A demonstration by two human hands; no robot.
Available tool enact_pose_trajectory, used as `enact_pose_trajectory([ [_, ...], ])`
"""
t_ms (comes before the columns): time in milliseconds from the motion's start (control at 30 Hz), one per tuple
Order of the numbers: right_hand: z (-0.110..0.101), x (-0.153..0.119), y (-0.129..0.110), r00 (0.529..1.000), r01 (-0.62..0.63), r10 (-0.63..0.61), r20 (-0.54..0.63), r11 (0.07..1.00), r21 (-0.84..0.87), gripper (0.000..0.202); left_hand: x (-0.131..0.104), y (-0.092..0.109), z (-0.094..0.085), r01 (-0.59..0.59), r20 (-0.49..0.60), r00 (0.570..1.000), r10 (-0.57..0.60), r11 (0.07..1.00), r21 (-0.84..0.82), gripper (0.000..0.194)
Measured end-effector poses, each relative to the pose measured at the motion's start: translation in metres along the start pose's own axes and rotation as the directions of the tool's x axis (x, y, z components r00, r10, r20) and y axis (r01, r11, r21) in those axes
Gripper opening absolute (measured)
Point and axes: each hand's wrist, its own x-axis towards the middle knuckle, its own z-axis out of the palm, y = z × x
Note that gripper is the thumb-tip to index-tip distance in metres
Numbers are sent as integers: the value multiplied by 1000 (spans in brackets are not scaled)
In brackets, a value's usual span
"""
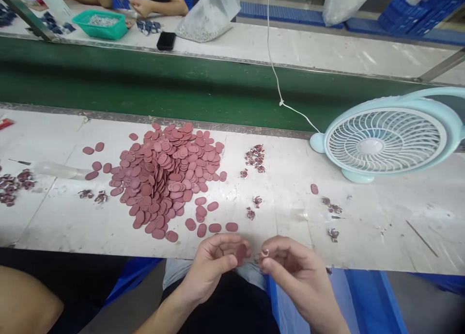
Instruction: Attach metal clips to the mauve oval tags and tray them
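Observation:
In the head view my left hand (214, 263) pinches a flat oval maroon disc (240, 253) between thumb and fingers, above the table's front edge. Close beside it on the right, my right hand (296, 271) holds a small shiny metal clip-like piece (265, 253) at its fingertips. The disc and the piece are apart. Beyond my left hand lies a big heap of the same maroon discs (163, 174). Little clusters of brown and silvery metal pieces (255, 157) rest to the right of the heap.
A light blue fan (385, 140) stands at the right, its white cord (278, 82) rising upward. A clear bottle with a needle tip (60, 170) lies at the left. Across the green belt (218, 91), another person's hands work near a green basket (100, 24) and a plastic bag (209, 14).

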Motion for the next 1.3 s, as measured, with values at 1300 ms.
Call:
enact_pose_trajectory([
  [1300,25,9,25,996,89,-80,-40,942,323,10,-3,-3,16,-157,-58,982,182,941,300,7],
])
